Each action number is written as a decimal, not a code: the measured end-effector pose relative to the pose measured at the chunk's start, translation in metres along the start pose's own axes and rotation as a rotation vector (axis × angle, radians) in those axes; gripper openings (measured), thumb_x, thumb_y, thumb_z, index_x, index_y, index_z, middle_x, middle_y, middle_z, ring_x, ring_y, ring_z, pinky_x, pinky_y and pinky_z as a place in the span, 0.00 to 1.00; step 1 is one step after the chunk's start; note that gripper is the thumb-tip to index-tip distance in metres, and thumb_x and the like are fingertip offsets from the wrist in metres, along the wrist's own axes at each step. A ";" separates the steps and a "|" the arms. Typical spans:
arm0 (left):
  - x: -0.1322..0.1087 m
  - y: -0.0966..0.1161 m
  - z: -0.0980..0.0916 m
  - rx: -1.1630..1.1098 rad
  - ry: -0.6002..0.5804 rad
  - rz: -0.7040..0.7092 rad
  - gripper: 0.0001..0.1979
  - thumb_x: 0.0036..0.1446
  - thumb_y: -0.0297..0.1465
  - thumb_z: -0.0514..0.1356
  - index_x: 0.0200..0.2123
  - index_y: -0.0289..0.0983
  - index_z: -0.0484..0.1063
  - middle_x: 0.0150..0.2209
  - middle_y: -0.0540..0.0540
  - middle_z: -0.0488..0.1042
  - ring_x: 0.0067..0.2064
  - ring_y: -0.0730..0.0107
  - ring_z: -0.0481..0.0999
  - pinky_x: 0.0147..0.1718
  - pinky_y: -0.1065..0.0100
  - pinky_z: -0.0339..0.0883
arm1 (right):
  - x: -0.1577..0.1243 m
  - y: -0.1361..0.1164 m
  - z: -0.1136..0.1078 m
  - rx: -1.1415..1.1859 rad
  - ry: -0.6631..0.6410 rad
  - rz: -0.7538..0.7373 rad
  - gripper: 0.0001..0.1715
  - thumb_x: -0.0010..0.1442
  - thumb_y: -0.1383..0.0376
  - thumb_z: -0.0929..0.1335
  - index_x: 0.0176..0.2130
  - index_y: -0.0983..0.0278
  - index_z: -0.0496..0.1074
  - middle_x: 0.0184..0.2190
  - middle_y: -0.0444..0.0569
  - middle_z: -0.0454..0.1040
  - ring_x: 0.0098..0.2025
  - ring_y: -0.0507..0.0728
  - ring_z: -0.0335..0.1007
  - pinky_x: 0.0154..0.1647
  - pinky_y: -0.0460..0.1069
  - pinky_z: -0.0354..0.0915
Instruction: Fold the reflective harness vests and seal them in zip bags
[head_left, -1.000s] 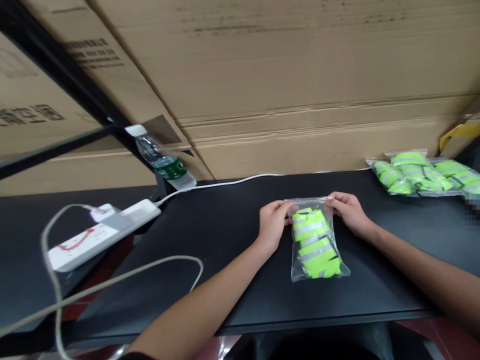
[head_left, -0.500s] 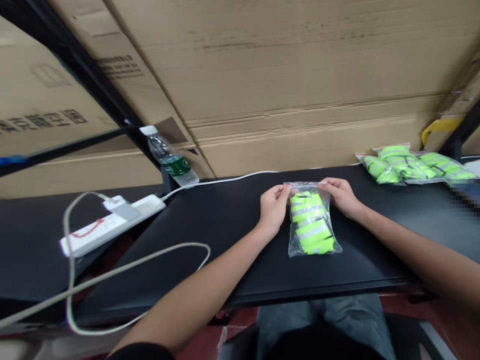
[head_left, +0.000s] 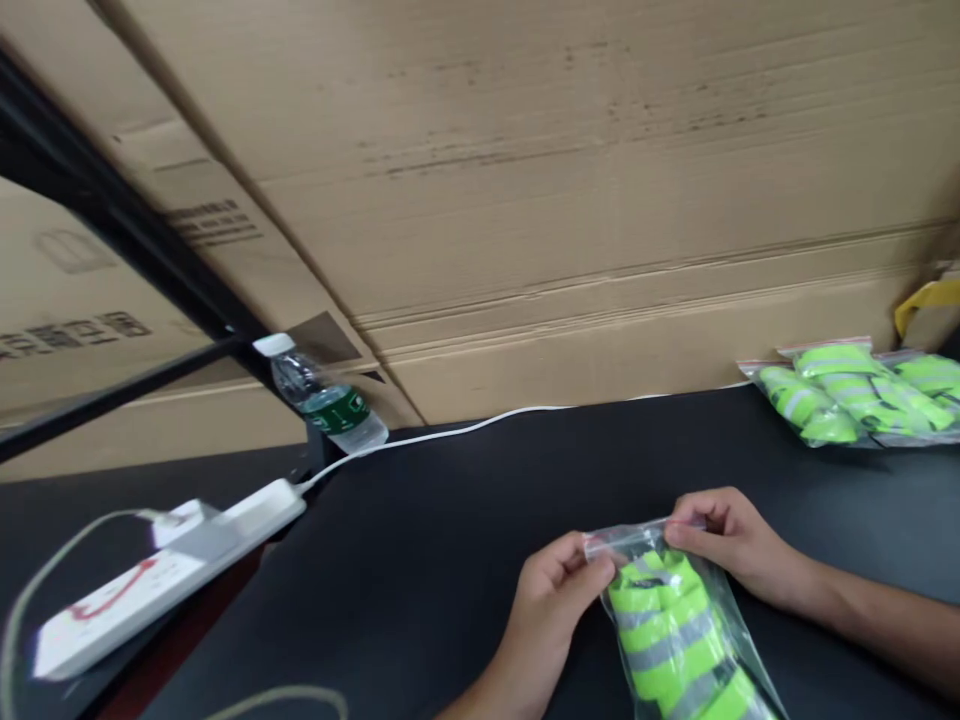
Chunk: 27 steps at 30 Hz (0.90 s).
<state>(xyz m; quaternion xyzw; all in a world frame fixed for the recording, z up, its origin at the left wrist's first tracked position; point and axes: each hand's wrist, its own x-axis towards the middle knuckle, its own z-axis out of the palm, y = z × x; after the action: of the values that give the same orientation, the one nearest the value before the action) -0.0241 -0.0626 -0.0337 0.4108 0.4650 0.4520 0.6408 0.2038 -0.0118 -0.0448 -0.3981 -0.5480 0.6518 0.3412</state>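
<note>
A clear zip-lock bag point(head_left: 645, 540) lies in front of me on the black table, its top edge pointing away. Inside it is a folded neon-yellow bundle with silver reflective bands point(head_left: 675, 630), perhaps a safety vest. My left hand point(head_left: 555, 605) pinches the bag's upper left corner between thumb and fingers. At the upper right corner, my right hand point(head_left: 724, 540) grips the bag's edge in the same way. The lower end of the bag runs out of the picture.
Several similar filled bags point(head_left: 847, 395) are piled at the back right. A water bottle point(head_left: 330, 400) leans against the black metal frame point(head_left: 187, 260). On the left lies a white power strip point(head_left: 172, 570) with a plugged-in charger and cables. Cardboard point(head_left: 525, 200) stands behind the table.
The camera view has tilted up and moved closer, so everything sits lower in the picture. Both hands still hold the bag's top corners; the bag appears larger and more slanted.
</note>
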 end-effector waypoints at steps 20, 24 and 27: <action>0.072 -0.001 0.028 0.001 0.151 0.271 0.08 0.45 0.33 0.69 0.29 0.34 0.80 0.29 0.45 0.79 0.31 0.69 0.76 0.33 0.68 0.69 | 0.042 -0.004 -0.010 -0.061 0.268 -0.287 0.21 0.52 0.49 0.73 0.29 0.62 0.70 0.24 0.42 0.69 0.25 0.50 0.62 0.26 0.47 0.60; 0.095 -0.001 0.029 -0.031 0.172 0.307 0.04 0.44 0.30 0.67 0.26 0.35 0.77 0.26 0.49 0.76 0.29 0.72 0.74 0.32 0.70 0.67 | 0.065 -0.010 -0.024 -0.062 0.159 -0.232 0.24 0.45 0.49 0.77 0.33 0.65 0.75 0.27 0.47 0.75 0.27 0.52 0.69 0.30 0.49 0.65; 0.095 -0.004 0.027 -0.028 0.145 0.293 0.04 0.45 0.30 0.66 0.26 0.35 0.77 0.26 0.49 0.76 0.28 0.72 0.74 0.32 0.69 0.68 | 0.061 -0.011 -0.031 -0.101 0.080 -0.195 0.24 0.45 0.50 0.78 0.31 0.67 0.77 0.26 0.49 0.76 0.26 0.52 0.69 0.29 0.48 0.64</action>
<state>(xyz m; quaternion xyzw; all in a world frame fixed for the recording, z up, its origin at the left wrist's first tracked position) 0.0181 0.0251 -0.0521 0.4315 0.4389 0.5758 0.5382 0.2039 0.0572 -0.0456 -0.3853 -0.6024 0.5705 0.4040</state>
